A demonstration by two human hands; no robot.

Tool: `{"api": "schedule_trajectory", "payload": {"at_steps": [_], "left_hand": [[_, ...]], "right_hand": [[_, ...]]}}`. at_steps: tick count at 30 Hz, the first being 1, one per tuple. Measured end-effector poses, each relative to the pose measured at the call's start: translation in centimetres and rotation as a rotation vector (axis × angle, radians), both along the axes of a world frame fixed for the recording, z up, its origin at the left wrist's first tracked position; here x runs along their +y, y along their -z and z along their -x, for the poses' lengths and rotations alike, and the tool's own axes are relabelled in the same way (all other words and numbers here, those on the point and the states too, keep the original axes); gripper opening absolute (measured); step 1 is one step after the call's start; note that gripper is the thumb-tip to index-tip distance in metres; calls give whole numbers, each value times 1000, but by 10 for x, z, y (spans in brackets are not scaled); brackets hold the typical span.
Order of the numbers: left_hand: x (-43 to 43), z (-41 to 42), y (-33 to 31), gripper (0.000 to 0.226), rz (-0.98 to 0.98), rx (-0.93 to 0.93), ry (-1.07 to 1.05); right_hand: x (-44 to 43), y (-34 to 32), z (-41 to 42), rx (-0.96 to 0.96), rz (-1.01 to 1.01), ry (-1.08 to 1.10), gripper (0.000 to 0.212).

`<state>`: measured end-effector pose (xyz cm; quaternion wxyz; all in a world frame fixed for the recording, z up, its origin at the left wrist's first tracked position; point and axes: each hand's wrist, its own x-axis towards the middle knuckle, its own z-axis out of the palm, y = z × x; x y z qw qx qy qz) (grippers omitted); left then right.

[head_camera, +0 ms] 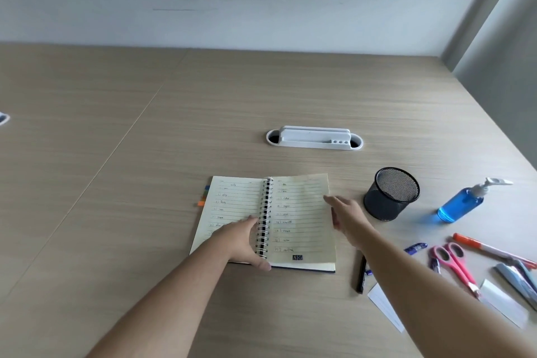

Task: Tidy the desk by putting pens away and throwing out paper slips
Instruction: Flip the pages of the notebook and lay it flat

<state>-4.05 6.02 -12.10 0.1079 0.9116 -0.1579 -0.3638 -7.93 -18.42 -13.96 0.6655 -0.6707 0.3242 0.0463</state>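
Open spiral notebook (270,221) flat on wooden desk (145,154). Left hand (245,241) pressed flat on left page by spiral, fingers spread, gripping nothing. Right hand (347,213) on right page edge, thumb under lifted page; firm pinch or not, cannot tell. Empty black mesh pen cup (390,193) just right of notebook. Black pen (361,275), orange marker (491,249), pink scissors (456,263), white paper slips (385,306) loose at right. Blue sanitizer bottle (462,205) beyond.
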Motion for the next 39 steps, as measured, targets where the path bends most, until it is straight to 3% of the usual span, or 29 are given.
{"api": "schedule_trajectory", "payload": {"at_steps": [3,7,9,11,14,18,20,23,27,29,33,36,39], "left_hand": [[1,4,-7,125,128,123,-114],[-1,-3,-38,98,452,127,-451],[1,-16,-57,77,567,106,-596],[6,-28,-72,70,613,132,-680],[15,-34,-74,69,474,31,-615],[30,-33,-56,54,319,-180,-612],[42,-36,-45,40,261,-217,-628],[59,-40,-26,28,235,-225,-661],[66,-39,5,24,215,-228,-631],[65,-40,11,28,155,-214,-620],[59,-46,5,79,-103,-292,-498],[42,-55,0,106,-78,-419,-151],[13,-59,-3,132,-98,-321,271]], "right_hand": [[4,0,16,34,-328,17,32],[21,-32,6,4,-422,-145,41],[40,-47,1,6,-324,-311,42],[61,-54,0,38,-165,-530,39],[84,-51,4,75,105,-748,31],[75,-35,6,43,644,-705,34],[59,-27,10,97,838,-708,46],[37,-16,22,237,946,-721,74],[22,-5,29,242,1001,-689,82],[23,-4,27,251,1023,-695,83],[25,-3,26,257,1035,-681,84],[26,-3,27,258,1036,-682,85],[28,-6,25,263,1071,-696,83]]}}
